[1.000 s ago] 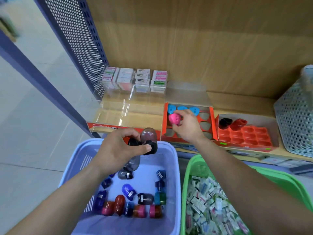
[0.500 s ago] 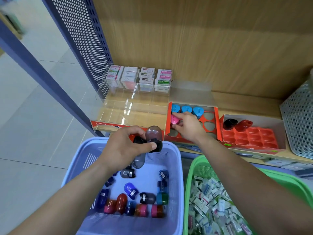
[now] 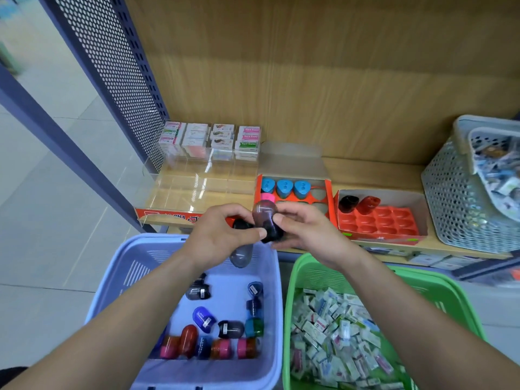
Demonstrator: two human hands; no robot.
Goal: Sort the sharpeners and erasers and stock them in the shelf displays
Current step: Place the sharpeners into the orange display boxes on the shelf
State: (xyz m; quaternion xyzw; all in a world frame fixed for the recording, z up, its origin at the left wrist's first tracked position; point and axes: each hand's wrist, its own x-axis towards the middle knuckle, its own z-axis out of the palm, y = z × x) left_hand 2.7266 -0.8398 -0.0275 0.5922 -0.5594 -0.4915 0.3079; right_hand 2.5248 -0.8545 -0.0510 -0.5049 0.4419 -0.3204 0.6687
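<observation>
Lilac basket (image 3: 157,240) rim just below; hands (image 3: 222,237) (image 3: 312,237) grip sharpeners (image 3: 264,213).

Illumination: bright, even, diffuse light from overhead; colours read clean.
Back panel (image 3: 337,80): a paler band crosses the wood high up, with a darker band beneath it.
Shadows: soft-edged and faint, along the rear edge of the shelf (image 3: 374,173) and inside the lilac basket (image 3: 140,266).
Glare: white streaks on the clear acrylic display (image 3: 202,187) at the shelf's left end.
Blur: the top-left corner and lower right margin are smeared; the centre is fairly sharp.
Distortion: wide-angle bowing; the blue post (image 3: 56,130) slants and the grey basket (image 3: 455,198) leans outward.
</observation>
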